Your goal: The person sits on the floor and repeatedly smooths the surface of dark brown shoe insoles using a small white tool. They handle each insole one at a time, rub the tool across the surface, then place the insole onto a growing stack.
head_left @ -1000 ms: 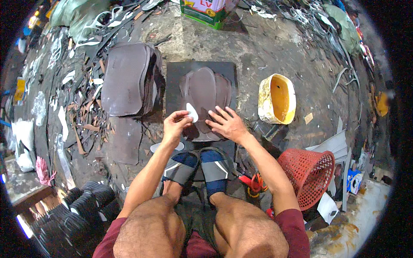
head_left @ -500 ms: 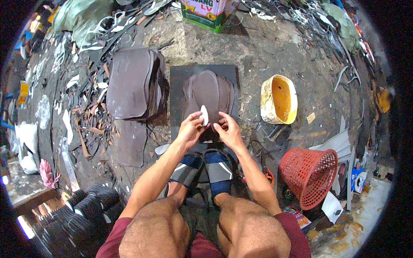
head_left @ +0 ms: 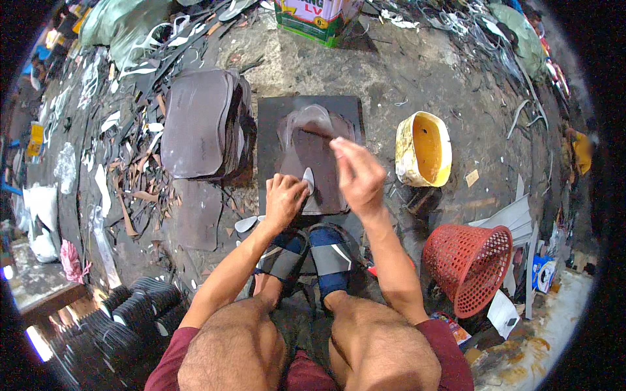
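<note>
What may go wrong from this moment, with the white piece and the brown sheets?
The white piece, touching the left hand, might slip out of place. The bent brown sheet near the right hand might crease. The stack to the left has uneven edges, so it could slide if bumped.

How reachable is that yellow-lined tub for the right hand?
Likely yes: no obstacle shows between the right hand and the yellow-lined tub, though the hand seems to pinch a brown sheet.
</note>
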Available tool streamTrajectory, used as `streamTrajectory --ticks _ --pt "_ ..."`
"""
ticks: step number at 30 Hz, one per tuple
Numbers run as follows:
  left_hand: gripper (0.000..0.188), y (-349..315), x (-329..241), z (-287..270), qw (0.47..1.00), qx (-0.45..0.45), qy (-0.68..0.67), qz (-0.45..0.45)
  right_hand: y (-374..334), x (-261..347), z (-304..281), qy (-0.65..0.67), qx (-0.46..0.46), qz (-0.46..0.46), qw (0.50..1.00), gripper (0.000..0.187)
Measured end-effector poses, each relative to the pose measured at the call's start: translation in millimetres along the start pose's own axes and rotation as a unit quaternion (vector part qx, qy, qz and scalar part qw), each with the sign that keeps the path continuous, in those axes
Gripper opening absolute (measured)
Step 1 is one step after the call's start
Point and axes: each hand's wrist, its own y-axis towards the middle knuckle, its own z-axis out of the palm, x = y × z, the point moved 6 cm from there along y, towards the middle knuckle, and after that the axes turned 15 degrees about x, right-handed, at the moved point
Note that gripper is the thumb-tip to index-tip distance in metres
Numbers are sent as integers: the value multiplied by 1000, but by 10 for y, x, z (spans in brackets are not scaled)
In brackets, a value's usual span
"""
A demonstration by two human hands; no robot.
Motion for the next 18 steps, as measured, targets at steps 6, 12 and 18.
streamTrajectory --ticks 6,12,18 --pt "28 -78 30 55 999 34 -16 -34 -628 -412 767 89 186 104 973 51" --pt "31 -109 115 10 998 34 1 -45 -741 -460 875 -137 283 -31 949 48" --pt "31 -87 38 93 999 15 8 -37 -794 -981 855 -130 171 19 977 33"
